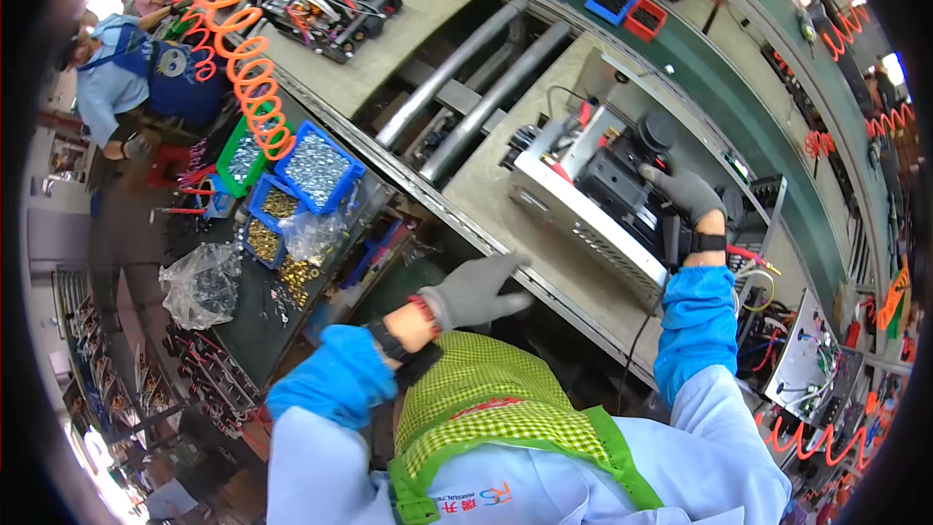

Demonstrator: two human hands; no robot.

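Note:
My right hand (690,196), in a grey glove, reaches into an open metal equipment case (593,224) on the bench. Its fingers curl over the edge of a black boxy unit (617,180) inside the case; part of the grip is hidden. Just beyond that hand a round black part (657,131) stands up. My left hand (481,292), gloved in grey too, hovers by the bench's near metal edge. Its fingers are spread and hold nothing. A thin black cable (637,345) hangs down from the case's near side.
Metal rollers (466,78) lie left of the case, with another wired assembly (330,15) beyond. Blue bins (316,170) and a green bin (238,160) of small fasteners stand at left. Orange coiled hoses (248,63) hang there, near a co-worker (121,68). An open panel (812,360) is at right.

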